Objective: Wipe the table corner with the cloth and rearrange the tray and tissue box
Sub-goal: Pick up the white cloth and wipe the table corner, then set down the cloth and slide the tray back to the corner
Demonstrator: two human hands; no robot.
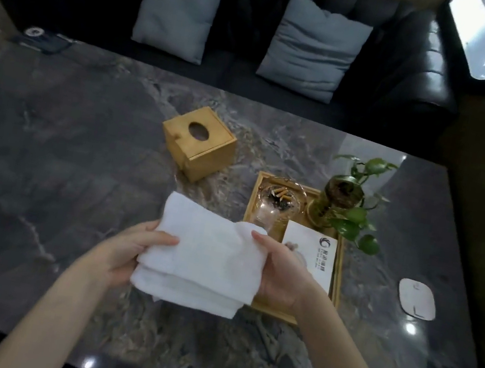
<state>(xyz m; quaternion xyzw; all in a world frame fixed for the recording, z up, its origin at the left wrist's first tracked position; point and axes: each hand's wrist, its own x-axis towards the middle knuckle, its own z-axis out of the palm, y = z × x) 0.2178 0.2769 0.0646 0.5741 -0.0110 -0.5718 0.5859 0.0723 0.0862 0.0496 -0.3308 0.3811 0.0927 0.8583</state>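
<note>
A: What do the two hands hold?

B: Both hold one folded white terry cloth [206, 255] above the dark grey marbled stone worktop [46, 149]. The left hand [128, 253] grips its left edge, thumb on top and the fingers closed under the cloth. The right hand [278, 274] grips the right edge in the same way, thumb over the fold.

A: Does the cloth touch the worktop?

B: I think it is lifted a little, but the view from above does not show this well.

A: Where is the tray?

B: The flat rectangular bamboo tray [339, 266] lies just to the right of the cloth, near the right end of the worktop. The right hand and the cloth cover its near left part. On it stand a clear glass ashtray with cigarette ends [279, 200], a small green plant in a round glass vase [340, 201] and a white printed card [316, 255].

A: And the tissue box?

B: The square bamboo tissue box with a round hole on top [198, 140] stands on the worktop behind the cloth, left of the tray and apart from it, turned at an angle.

A: Something else?

B: A white rounded flat device [417, 299] lies near the right edge. Behind the worktop is a black leather sofa [417, 68] with two grey-blue cushions [177, 11].
</note>
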